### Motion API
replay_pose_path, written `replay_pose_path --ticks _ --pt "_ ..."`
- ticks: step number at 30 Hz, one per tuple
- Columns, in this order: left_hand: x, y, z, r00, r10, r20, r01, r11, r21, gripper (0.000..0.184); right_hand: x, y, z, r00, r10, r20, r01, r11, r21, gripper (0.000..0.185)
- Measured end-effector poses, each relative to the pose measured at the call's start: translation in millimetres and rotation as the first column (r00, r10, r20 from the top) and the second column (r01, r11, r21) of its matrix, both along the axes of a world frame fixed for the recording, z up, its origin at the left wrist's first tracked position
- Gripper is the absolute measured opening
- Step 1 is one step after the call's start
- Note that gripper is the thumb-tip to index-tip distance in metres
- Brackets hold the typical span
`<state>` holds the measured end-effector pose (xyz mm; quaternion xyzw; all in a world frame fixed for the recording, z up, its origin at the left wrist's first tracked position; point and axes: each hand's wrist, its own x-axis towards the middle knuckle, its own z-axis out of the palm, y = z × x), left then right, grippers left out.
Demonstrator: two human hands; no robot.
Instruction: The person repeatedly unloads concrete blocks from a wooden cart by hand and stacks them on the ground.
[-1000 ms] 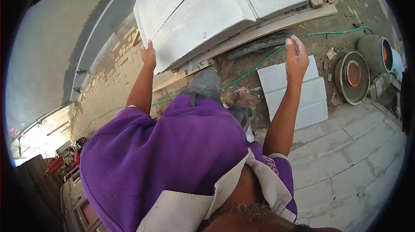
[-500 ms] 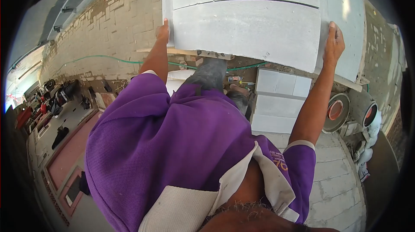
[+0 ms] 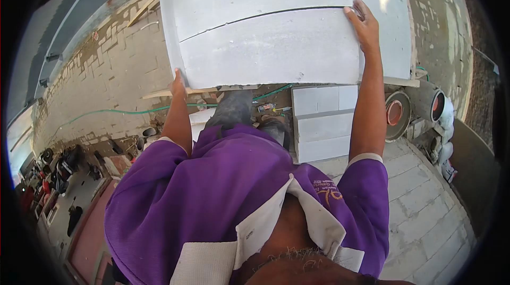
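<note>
Several large white blocks lie side by side at the top of the view, on wooden boards. The nearest white block has a dark gap along its far edge. My left hand touches the lower left corner of the blocks, its thumb up and the other fingers mostly hidden. At the right end of the nearest block, my right hand rests by the dark gap with thumb and fingers apart.
Smaller white blocks are stacked below the large ones. A green hose crosses the ground. At the right stand a round basin with a reddish container and a bucket. Paving lies lower right.
The view has turned and shifted. My right hand went from raised in the air to the right side of the blocks, then to the nearest block's far right corner. My left hand stays at the left edge.
</note>
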<state>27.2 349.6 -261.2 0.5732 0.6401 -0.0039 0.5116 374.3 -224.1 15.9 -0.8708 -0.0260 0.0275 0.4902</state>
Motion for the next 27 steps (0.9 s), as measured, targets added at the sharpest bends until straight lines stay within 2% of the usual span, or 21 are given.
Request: replay_pose_path --ticks 1,2,3,4,5,6,7,9,10,12,15,18,22,27 --pt "-11 0 -4 0.984 0.044 0.173 -0.018 0.989 -0.145 0.113 1 2 -3 1.0 0.002 -0.001 -0.002 1.0 0.029 0.073" --pt "-18 -5 -6 0.939 0.122 0.323 -0.026 0.958 -0.286 0.109 -1 4 3 0.995 -0.008 -0.101 0.013 0.998 0.053 0.071" --pt "-8 -30 15 0.939 0.112 0.324 -0.01 0.953 -0.302 0.109 -2 2 3 0.995 -0.025 -0.097 0.029 0.999 0.037 0.071" --pt "13 -63 68 0.952 0.292 0.094 -0.241 0.901 -0.361 0.101 -4 0 -2 0.994 -0.038 -0.098 0.042 0.998 0.041 0.07" --pt "24 -84 100 0.881 0.451 -0.144 -0.472 0.808 -0.354 0.093 -5 -1 -5 0.994 -0.041 -0.099 0.046 0.998 0.05 0.069" --pt "16 -81 85 0.88 0.473 -0.048 -0.418 0.723 -0.55 0.078 -7 0 -4 0.994 -0.043 -0.105 0.05 0.996 0.07 0.067" --pt "11 -85 75 0.875 0.482 -0.054 -0.431 0.722 -0.541 0.078 -11 1 -1 0.993 -0.032 -0.115 0.041 0.996 0.076 0.067" --pt "7 -91 62 0.837 0.481 0.259 -0.262 0.77 -0.582 0.069 -17 6 9 0.984 -0.061 -0.168 0.084 0.988 0.132 0.065" --pt "11 -94 64 0.833 0.487 0.262 -0.271 0.773 -0.574 0.069 -21 8 13 0.973 -0.059 -0.223 0.098 0.981 0.167 0.065" --pt "23 -105 73 0.894 0.415 0.17 -0.293 0.827 -0.48 0.064 -20 5 4 0.981 -0.038 -0.19 0.076 0.979 0.192 0.065" --pt "25 -127 76 0.853 0.462 0.244 -0.356 0.856 -0.374 0.064 -26 4 4 0.993 -0.02 -0.113 0.041 0.982 0.184 0.065" --pt "19 -127 69 0.879 0.431 0.203 -0.349 0.872 -0.344 0.065 -28 0 0 0.998 -0.005 -0.055 0.013 0.989 0.151 0.062" --pt "10 -132 69 0.885 0.402 0.234 -0.315 0.888 -0.336 0.067 -31 -6 -6 1.0 0.02 -0.021 -0.017 0.995 0.103 0.056" --pt "-8 -147 82 0.911 0.332 0.243 -0.248 0.915 -0.317 0.079 -34 -9 -6 0.999 0.05 0.01 -0.05 0.997 0.051 0.051"
